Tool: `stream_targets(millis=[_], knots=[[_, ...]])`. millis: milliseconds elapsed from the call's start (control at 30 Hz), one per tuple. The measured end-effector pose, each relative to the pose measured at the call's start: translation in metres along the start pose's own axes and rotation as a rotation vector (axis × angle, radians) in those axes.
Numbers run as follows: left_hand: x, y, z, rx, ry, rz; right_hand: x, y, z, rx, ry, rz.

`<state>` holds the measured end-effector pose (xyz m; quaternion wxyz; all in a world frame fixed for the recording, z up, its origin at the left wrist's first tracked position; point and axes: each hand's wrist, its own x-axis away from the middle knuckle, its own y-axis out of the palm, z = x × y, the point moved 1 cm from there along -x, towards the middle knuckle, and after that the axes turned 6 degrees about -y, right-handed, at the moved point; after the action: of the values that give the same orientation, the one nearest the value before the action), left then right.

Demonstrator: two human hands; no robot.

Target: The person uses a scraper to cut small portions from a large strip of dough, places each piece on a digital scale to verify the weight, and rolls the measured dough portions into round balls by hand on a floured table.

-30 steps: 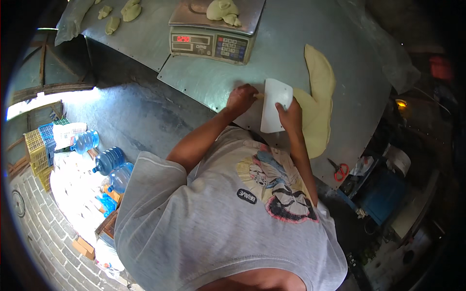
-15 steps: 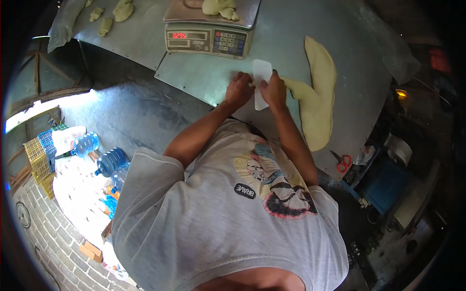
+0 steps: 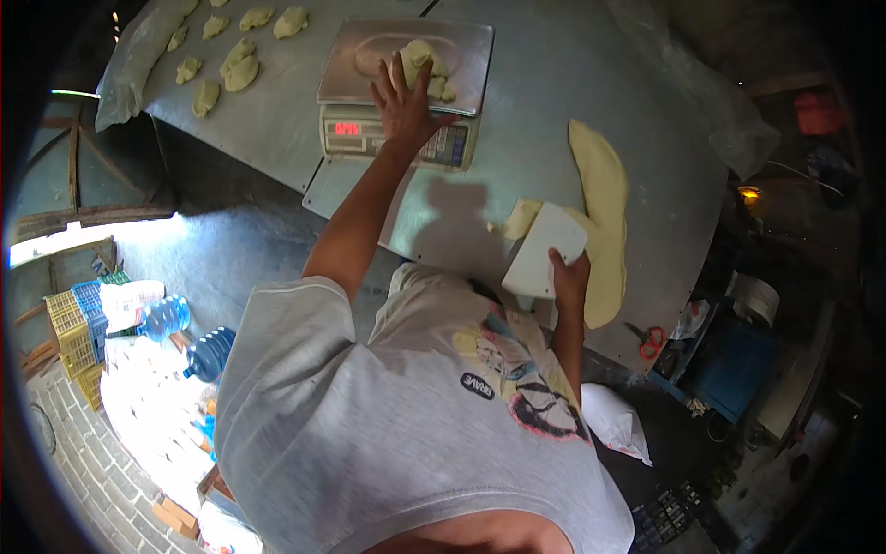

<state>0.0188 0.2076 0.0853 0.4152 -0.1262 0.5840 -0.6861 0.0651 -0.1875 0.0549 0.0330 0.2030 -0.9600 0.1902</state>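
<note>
My left hand [image 3: 406, 109] reaches forward with its fingers spread, over the near side of the scale and at the edge of a lump of dough [image 3: 420, 61]. That lump sits on the metal pan of a digital scale [image 3: 346, 92], and the fingers partly cover it. In my right hand [image 3: 570, 277] is a flat white dough scraper [image 3: 546, 251], gripped at its right edge. The scraper lies over the branch of a long pale dough piece [image 3: 604, 222] on the metal table. Left of the blade a small piece of dough [image 3: 522, 218] shows.
Several dough lumps [image 3: 242, 66] rest on the table at the far left, beside a clear plastic sheet [image 3: 138, 69]. Red-handled scissors [image 3: 652, 342] lie at the table's right front edge. Large blue water bottles [image 3: 210, 353] and stacked crates [image 3: 74, 323] stand at the left.
My left hand has left the scraper's side and moved forward to the dough on the scale. My right hand has carried the scraper right and nearer, turning it flatter. The view has shifted.
</note>
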Motion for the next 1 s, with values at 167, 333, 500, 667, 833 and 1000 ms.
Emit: stream_targets(millis=[167,333,500,667,833,1000], knots=[[-0.028,0.016,-0.014,0.041,0.062,0.013,0.013,-0.001,-0.002,-0.060,0.173,0.069],[-0.057,0.012,-0.006,0.072,0.138,-0.039,0.006,0.004,-0.004,-0.093,0.132,0.046],[-0.117,0.024,-0.061,0.355,-0.111,0.049,-0.008,0.006,-0.025,-0.131,0.063,-0.019],[-0.141,0.007,-0.091,1.714,-0.765,0.049,-0.015,-0.009,-0.012,-0.115,0.015,-0.015],[-0.137,-0.199,-0.073,2.338,-0.193,0.299,-0.010,-0.010,-0.013,-0.195,0.097,0.000],[-0.146,-0.401,-0.077,1.697,0.449,1.076,-0.019,-0.009,-0.025,-0.301,0.152,-0.016]])
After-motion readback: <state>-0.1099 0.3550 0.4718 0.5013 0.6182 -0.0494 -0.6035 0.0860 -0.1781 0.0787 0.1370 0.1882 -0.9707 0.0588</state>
